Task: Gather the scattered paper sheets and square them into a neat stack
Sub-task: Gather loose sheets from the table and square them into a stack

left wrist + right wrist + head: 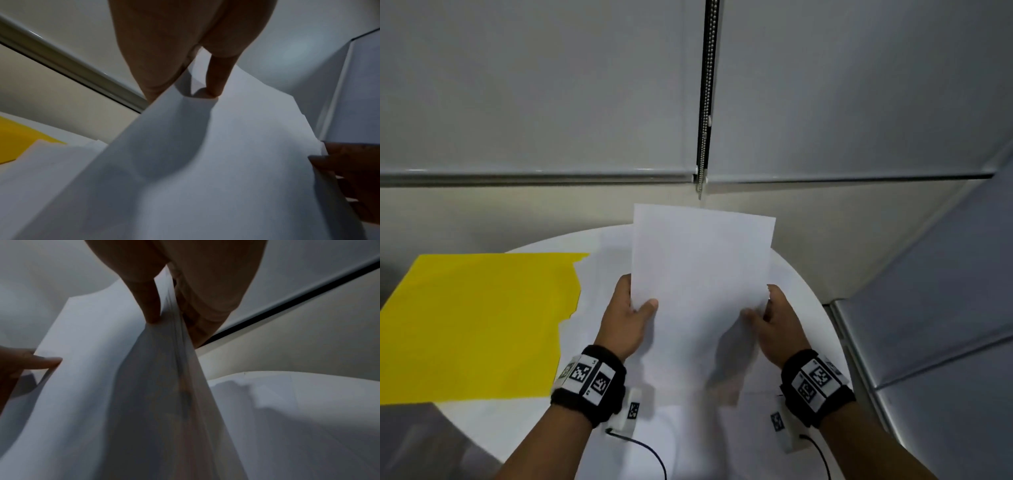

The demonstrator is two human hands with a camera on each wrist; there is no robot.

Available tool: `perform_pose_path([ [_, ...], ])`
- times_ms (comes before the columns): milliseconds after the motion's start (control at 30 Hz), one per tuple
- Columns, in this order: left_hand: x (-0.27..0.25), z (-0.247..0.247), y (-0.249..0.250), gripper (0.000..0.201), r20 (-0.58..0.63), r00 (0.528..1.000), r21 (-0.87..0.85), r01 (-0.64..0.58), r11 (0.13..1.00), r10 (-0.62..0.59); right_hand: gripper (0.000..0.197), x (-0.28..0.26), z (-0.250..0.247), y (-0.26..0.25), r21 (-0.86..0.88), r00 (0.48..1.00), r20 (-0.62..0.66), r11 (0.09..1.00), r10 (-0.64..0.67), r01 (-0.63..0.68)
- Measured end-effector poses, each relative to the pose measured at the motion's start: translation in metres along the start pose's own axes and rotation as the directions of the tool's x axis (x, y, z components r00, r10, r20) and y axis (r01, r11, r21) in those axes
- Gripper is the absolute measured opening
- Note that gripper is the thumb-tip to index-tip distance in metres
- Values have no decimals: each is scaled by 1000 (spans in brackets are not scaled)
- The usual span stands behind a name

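Observation:
A bundle of white paper sheets stands nearly upright over the round white table, its lower edge down near the tabletop. My left hand pinches its left edge, thumb in front and fingers behind. At the right edge my right hand pinches it the same way. In the left wrist view the left thumb presses on the sheets. The right wrist view shows my right thumb on the layered edges of the sheets. More white sheets lie flat behind, to the left.
A large yellow sheet covers the table's left side and hangs past its edge. Grey wall panels and a black seam with a bead chain rise behind. A grey cabinet stands close on the right.

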State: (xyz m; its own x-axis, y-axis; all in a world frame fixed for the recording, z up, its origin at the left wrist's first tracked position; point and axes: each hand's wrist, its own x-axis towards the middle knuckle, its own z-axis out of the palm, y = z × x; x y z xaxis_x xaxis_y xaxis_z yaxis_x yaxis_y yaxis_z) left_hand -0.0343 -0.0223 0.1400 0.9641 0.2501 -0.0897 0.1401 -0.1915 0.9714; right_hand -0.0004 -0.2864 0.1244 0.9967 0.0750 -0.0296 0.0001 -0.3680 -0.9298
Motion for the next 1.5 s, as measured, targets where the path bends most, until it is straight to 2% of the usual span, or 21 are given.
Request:
perform_pose_path([
  [100, 5, -6, 14, 39, -43, 995, 19, -90, 996, 91, 28, 7, 1, -21, 3, 997, -54, 998, -56, 56],
  [200, 11, -14, 26, 39, -78, 976, -44, -209, 977, 205, 30, 11, 2, -44, 188, 989, -119, 976, -92, 114],
  [267, 14, -20, 23, 41, -64, 970, -79, -241, 967, 236, 28, 10, 4, -52, 214, 987, -133, 969, -93, 120],
  [333, 17, -22, 15, 43, -44, 973, -6, -225, 974, 225, 25, 7, 10, -50, 180, 991, -116, 979, -72, 92],
  [433, 14, -20, 1, 46, -20, 986, 103, -161, 982, 164, 32, 1, 21, -36, 176, 996, -84, 984, 19, -4],
  [600, 10, -18, -16, 51, -7, 996, 133, -87, 987, 88, 32, -2, 30, -25, 244, 991, -58, 964, 120, -102],
  [667, 11, -17, -16, 51, -33, 994, 151, -96, 984, 102, 32, 2, 31, -26, 239, 991, -69, 966, 119, -100],
  [800, 12, -22, -15, 31, -83, 984, 155, -141, 978, 155, 34, 4, 31, -33, 255, 989, -75, 962, 124, -102],
  [867, 9, -27, -18, 30, -74, 988, 128, -125, 984, 136, 37, 0, 33, -27, 213, 992, -42, 971, 117, -106],
  [933, 4, -28, -21, 39, -72, 990, 125, -108, 986, 118, 38, -4, 36, -20, 163, 993, -7, 980, 120, -117],
  [1000, 0, -28, -21, 56, -86, 987, 149, -122, 981, 136, 31, -4, 38, -20, 142, 992, -13, 982, 124, -121],
  [1067, -2, -27, -19, 64, -115, 977, 141, -162, 977, 179, 22, 1, 38, -26, 131, 993, -39, 986, 109, -103],
  [1200, -6, -29, -16, 56, -201, 958, 127, -179, 976, 202, 21, 10, 32, -40, 196, 998, -29, 979, 61, -55],
  [1300, -9, -29, -21, 55, -140, 979, 155, -125, 980, 147, 30, 7, 33, -31, 146, 996, 64, 987, 56, -65],
  [1367, -12, -26, -28, 61, -65, 994, 223, -68, 973, 84, 17, 3, 36, -21, 30, 991, 114, 997, 67, -71],
  [1433, -15, -22, -30, 59, -55, 998, 272, -25, 962, 41, 12, 2, 39, -19, -29, 993, 88, 997, 76, -73],
  [1500, -16, -18, -20, 50, -79, 993, 286, -58, 956, 84, 13, 5, 42, -24, -16, 998, 33, 998, 60, -60],
])
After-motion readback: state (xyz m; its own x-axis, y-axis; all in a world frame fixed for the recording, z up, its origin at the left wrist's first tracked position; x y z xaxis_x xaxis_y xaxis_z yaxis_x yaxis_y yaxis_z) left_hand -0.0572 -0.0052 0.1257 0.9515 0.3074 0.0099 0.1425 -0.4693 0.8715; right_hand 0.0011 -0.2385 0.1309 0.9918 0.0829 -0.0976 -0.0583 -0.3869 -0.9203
